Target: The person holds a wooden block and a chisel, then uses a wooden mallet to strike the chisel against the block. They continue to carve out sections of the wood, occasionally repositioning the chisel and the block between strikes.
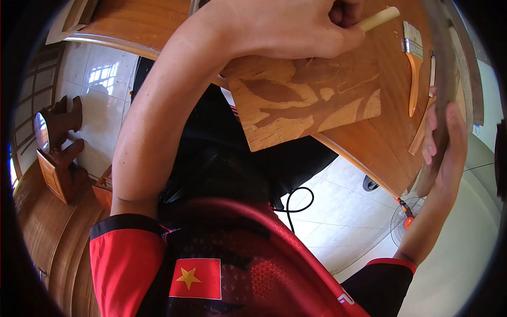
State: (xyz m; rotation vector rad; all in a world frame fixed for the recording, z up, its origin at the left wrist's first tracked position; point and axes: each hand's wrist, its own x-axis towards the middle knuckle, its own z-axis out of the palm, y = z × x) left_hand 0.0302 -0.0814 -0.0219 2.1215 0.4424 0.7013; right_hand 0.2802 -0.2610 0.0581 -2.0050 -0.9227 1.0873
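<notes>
My left hand (301,31) reaches across the top of the view, fingers curled round a pale round wooden stick (379,19); its other end is hidden by the hand. Just below the hand lies a flat wooden panel (311,103) with a light and dark branching pattern, overhanging the table's near edge. At the right, my right hand (448,140) is wrapped round a long, dark wooden strip (442,63), fingers on one side and the rest of the hand on the other. A flat paintbrush (414,68) with an orange handle lies on the table left of this strip.
The brown wooden table (369,153) spans the top and right. A thin wooden stick (420,132) lies near the paintbrush. Below, a fan (404,222) and a black cable (301,201) are near the tiled floor (327,185). Carved wooden furniture (58,164) stands at the left.
</notes>
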